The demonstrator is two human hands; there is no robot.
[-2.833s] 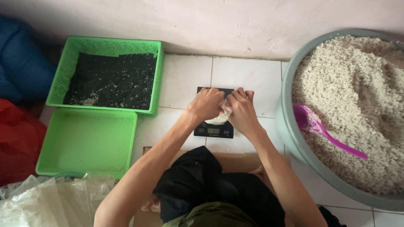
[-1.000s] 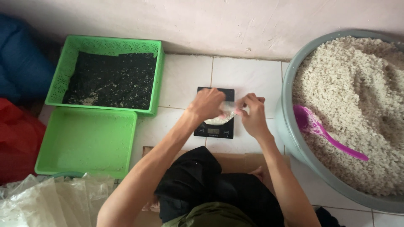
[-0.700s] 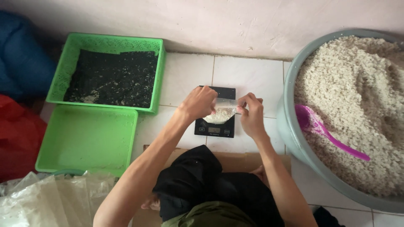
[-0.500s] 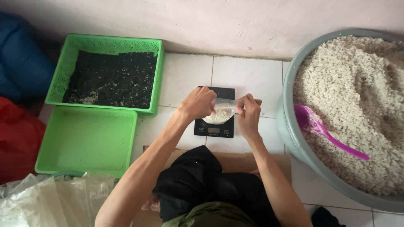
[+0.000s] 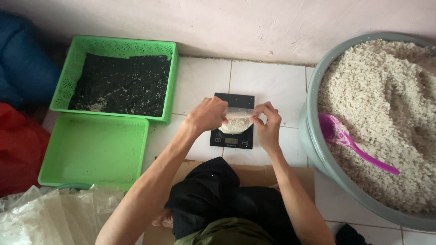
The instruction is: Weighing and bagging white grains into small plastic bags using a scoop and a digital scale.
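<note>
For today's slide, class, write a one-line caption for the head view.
Left hand and right hand hold a small clear bag of white grains over a black kitchen scale.

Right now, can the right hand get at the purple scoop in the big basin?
Probably yes: the purple scoop lies uncovered on the grains, just right of the right hand, though that hand holds the small bag.
</note>
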